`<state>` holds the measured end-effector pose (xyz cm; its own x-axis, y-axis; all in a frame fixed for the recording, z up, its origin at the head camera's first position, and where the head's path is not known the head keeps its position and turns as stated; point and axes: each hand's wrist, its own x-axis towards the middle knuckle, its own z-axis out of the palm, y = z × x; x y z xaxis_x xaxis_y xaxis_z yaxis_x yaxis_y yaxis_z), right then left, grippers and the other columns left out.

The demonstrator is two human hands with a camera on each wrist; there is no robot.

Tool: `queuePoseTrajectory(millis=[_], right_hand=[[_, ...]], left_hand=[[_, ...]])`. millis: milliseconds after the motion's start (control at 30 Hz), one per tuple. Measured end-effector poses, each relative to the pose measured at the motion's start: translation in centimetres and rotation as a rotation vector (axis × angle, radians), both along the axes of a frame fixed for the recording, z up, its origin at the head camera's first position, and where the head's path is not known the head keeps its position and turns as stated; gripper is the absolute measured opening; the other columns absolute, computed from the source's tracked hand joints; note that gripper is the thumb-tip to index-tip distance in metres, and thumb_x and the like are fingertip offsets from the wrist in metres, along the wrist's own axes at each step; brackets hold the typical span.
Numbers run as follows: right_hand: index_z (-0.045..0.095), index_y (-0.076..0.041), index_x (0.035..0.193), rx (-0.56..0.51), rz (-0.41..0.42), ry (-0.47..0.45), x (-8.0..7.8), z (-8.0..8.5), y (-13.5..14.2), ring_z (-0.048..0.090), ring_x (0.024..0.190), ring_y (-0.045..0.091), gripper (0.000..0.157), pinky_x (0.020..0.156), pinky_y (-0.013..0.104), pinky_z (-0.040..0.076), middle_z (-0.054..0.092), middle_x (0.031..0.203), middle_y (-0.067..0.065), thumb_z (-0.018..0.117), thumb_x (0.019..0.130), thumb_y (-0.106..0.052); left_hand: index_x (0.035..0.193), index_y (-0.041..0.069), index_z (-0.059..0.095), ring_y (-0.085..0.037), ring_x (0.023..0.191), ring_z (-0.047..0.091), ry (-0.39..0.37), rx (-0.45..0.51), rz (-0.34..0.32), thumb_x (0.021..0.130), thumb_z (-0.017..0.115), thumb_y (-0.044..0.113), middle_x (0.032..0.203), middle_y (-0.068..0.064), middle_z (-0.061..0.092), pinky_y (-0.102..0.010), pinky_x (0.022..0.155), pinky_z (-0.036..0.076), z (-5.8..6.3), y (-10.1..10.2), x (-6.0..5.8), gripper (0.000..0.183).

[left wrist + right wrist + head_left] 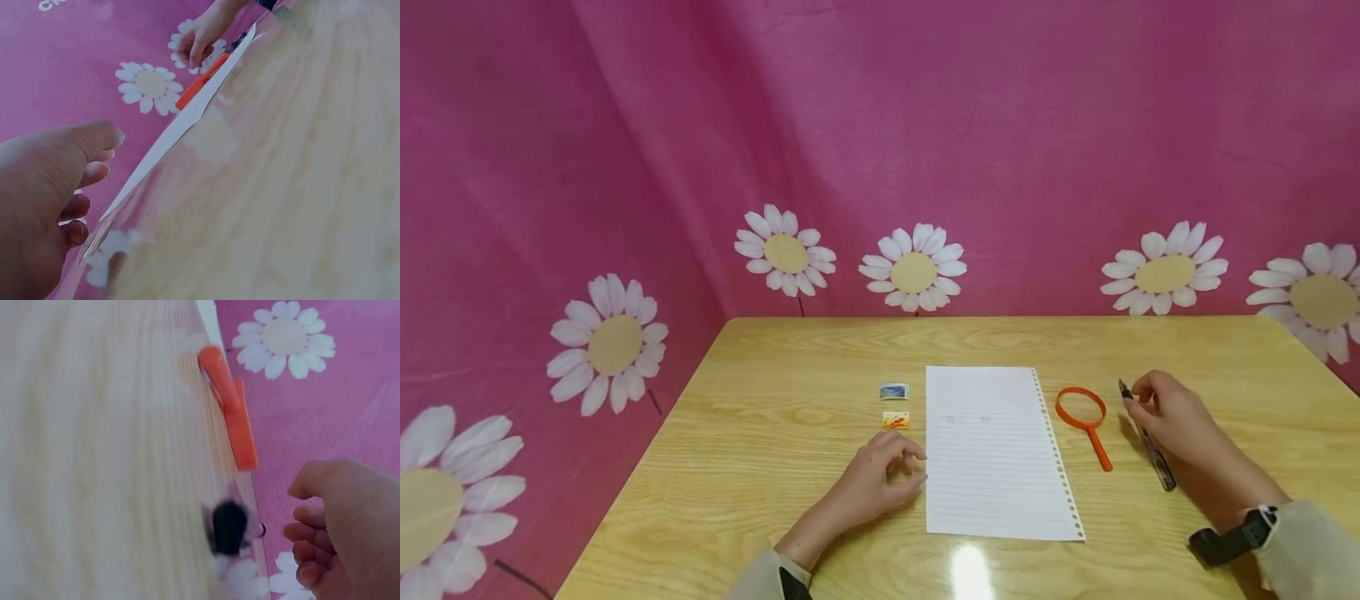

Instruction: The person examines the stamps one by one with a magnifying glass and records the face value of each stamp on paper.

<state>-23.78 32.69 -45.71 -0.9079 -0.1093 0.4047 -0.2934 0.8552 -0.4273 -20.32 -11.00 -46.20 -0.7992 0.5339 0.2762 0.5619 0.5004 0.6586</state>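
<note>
In the head view, my right hand (1176, 421) hovers just over a dark pen (1159, 462) lying on the table. The right wrist view shows a gap between its loosely curled fingers and the pen's black end (229, 528). My left hand (872, 479) is at the left edge of a lined, hole-punched sheet of paper (1000, 483), fingers relaxed and holding nothing. Faint numbers are written near the sheet's top. Beyond that hand lie two small stamp-like pictures, a yellow one (896, 420) and a blue one (894, 392).
An orange magnifying glass (1099, 450) lies between the paper and the pen. The wooden table (737, 417) meets a pink cloth (1000, 150) with daisies at its back and left. A dark band (1232, 537) circles the right wrist.
</note>
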Motion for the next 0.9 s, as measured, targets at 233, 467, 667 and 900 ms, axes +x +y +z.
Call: queuePoseTrajectory(millis=[233,467,667,900], right_hand=[[0.055,0.001,0.091,-0.020,0.019,0.019,0.8,-0.1,-1.0,0.034,0.060,-0.002,0.016,0.050,0.023,0.033,0.050,0.072,0.005,0.069,0.083,-0.001],[0.056,-0.001,0.089,-0.032,0.026,0.050,1.7,-0.5,-1.8,0.032,0.059,-0.004,0.016,0.050,0.022,0.031,0.049,0.072,0.003,0.070,0.083,0.001],[0.056,-0.002,0.090,-0.041,0.030,0.063,2.4,-0.8,-2.3,0.031,0.060,-0.004,0.019,0.052,0.022,0.030,0.048,0.071,0.001,0.072,0.081,0.001],[0.057,-0.003,0.090,-0.048,0.022,0.054,3.3,-0.9,-2.9,0.038,0.066,-0.003,0.021,0.055,0.021,0.036,0.054,0.075,0.001,0.074,0.078,0.001]], left_hand=[[0.103,0.011,0.066,-0.009,0.077,0.045,0.034,0.026,0.094,0.087,0.073,0.014,0.086,0.000,0.056,-0.019,0.069,0.040,-0.4,-0.8,-1.5,0.019],[0.104,0.010,0.065,-0.008,0.070,0.044,0.030,0.080,0.162,0.088,0.072,0.013,0.087,-0.001,0.056,-0.019,0.064,0.039,-0.7,-1.3,-3.4,0.018],[0.103,0.009,0.065,-0.006,0.069,0.041,0.028,0.104,0.194,0.089,0.071,0.014,0.085,-0.003,0.055,-0.019,0.063,0.037,-0.9,-1.5,-5.1,0.016],[0.103,0.007,0.065,-0.008,0.071,0.043,0.003,0.102,0.213,0.089,0.070,0.015,0.088,-0.003,0.056,-0.020,0.065,0.038,-0.8,-1.7,-6.3,0.017]])
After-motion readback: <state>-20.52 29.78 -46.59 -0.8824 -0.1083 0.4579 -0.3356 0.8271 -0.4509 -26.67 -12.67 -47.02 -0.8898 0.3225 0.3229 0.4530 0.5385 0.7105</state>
